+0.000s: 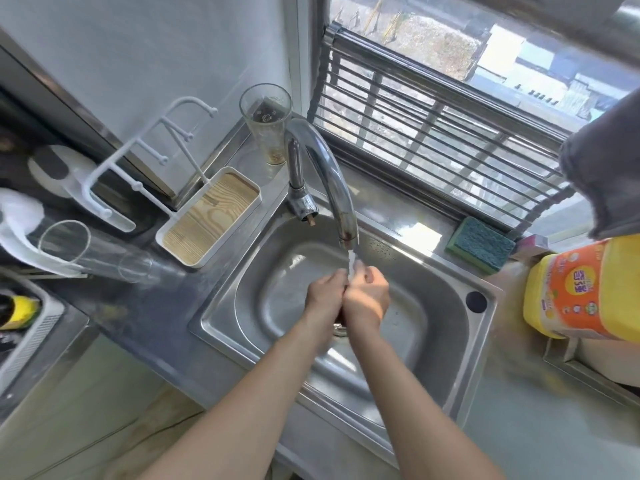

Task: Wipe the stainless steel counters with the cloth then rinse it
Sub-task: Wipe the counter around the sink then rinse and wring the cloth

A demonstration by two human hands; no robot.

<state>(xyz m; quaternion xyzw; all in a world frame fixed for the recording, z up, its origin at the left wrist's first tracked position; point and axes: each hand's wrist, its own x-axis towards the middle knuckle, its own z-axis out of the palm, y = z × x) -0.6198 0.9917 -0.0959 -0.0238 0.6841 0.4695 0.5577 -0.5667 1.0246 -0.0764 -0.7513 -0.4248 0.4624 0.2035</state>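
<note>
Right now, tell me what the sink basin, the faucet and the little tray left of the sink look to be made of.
Sink basin: looks like stainless steel, brushed satin finish, with soft grey reflections.
Faucet: shiny metal, probably chrome-plated, with mirror-like highlights and brownish staining near the spout tip.
Tray: glossy white rim, maybe plastic or enamel; the inside shows a pale wood grain, real or printed, I cannot tell.

Both forearms bare to frame edge, no sleeves, no watch/rings seen; left grip (327, 292), right grip (367, 299) ungloved.
</note>
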